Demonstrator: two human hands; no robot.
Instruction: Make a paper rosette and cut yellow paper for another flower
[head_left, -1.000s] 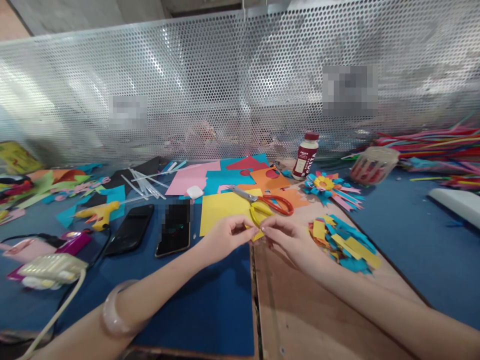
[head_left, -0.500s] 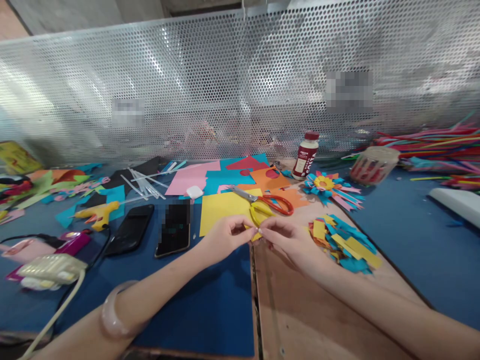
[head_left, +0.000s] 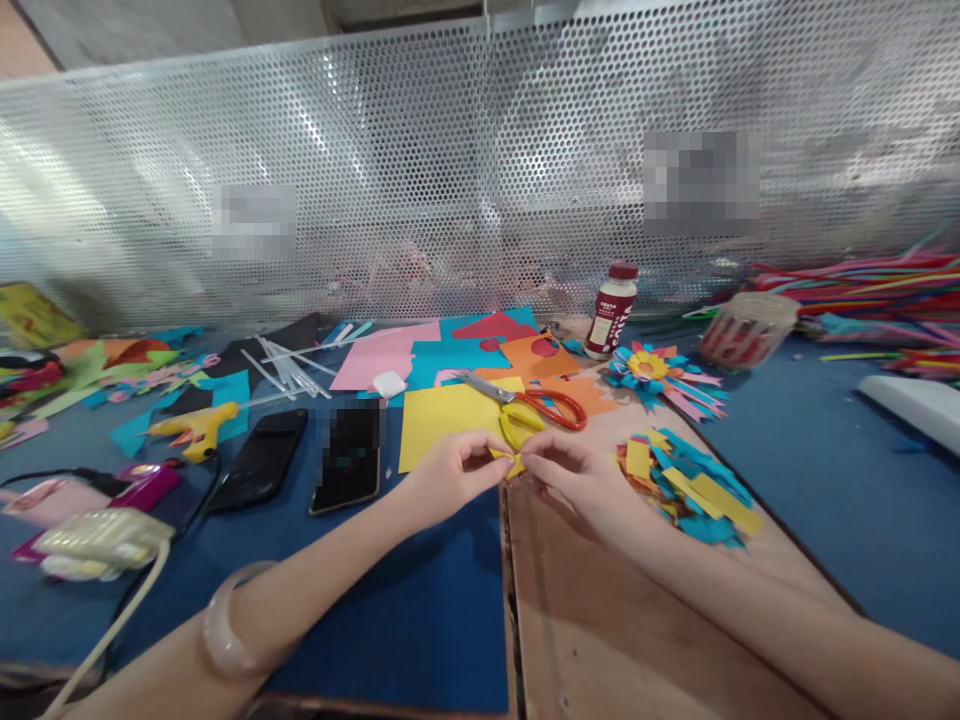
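Note:
Between my two hands is a small piece of yellow paper (head_left: 516, 464), pinched from both sides just above the table. My left hand (head_left: 461, 468) is closed on its left edge, thumb and forefinger together. From the other side my right hand (head_left: 574, 475) pinches it, with the other fingers curled below. Right behind the fingertips lie scissors (head_left: 555, 408) with one yellow and one red-orange handle, their blades on a yellow paper sheet (head_left: 439, 415). Right of my right hand is a heap of blue and yellow paper strips (head_left: 694, 490).
Two phones (head_left: 262, 460) and a yellow glue gun (head_left: 196, 428) lie left, near a power strip (head_left: 105, 540) with cables. A bottle (head_left: 611, 312), a paper flower (head_left: 649, 368) and a jar (head_left: 750, 330) stand back right. A perforated metal screen (head_left: 420, 180) closes off the back.
More of the yellow paper shows between my fingertips now, and my right fingertips have shifted slightly. Both arms stay in nearly the same place.

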